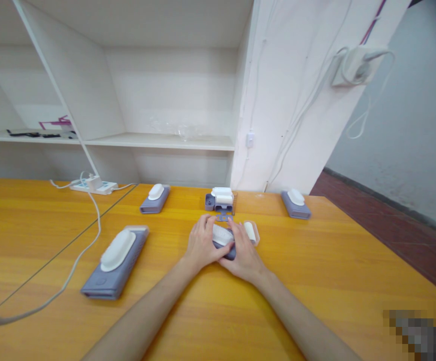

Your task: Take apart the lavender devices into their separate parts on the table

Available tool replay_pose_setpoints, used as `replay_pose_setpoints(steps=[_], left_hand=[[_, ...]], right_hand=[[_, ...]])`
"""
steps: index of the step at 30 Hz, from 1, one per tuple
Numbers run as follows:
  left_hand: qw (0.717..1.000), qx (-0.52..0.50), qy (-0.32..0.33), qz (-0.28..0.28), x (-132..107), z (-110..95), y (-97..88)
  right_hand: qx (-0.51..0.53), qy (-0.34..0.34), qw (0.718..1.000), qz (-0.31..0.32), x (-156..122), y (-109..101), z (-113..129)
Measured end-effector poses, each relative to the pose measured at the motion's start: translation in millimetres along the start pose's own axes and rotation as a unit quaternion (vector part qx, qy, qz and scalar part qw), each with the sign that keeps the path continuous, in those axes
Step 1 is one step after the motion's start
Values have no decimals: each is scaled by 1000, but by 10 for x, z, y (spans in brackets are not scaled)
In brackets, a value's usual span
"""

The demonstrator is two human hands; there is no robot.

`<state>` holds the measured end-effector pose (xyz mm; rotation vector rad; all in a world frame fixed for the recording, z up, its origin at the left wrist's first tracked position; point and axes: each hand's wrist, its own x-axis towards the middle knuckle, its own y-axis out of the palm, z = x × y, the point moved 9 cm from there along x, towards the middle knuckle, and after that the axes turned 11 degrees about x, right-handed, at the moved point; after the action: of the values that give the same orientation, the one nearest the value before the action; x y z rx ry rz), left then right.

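My left hand (202,245) and my right hand (246,256) are curled round the two sides of a grey-purple case with a white ribbed piece (222,235) on top, low over the wooden table. The thumbs meet at its near side, and the fingers cover much of it. Just right of my right hand lies a clear-edged tray with a white roll (250,232). Beyond my fingertips are small flat grey-purple parts (223,218). Behind them sits a group of grey-purple holders with white rolls (223,199).
A larger grey-purple case with a white oval top (117,258) lies at left. Similar cases (155,199) (296,203) stand at the back left and back right. A white cable (94,240) crosses the left side from a power strip (93,185). White shelves (161,140) rise behind.
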<state>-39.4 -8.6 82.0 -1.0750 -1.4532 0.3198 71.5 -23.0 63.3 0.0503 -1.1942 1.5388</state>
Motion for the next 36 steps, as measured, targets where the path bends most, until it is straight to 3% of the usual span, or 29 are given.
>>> replay_pose_setpoints(steps=[9,22,36], left_hand=[[999,-15,-25,-35,-7,70,14],[999,-24,-18,-41,-2,72,3],[999,-6,1,-52,7,-52,-103]], right_hand=[[-107,37,993,-38,27,-68,2],[-85,-23,995,-45,-2,-49,11],[-71,-38,996,-30,1,-42,53]])
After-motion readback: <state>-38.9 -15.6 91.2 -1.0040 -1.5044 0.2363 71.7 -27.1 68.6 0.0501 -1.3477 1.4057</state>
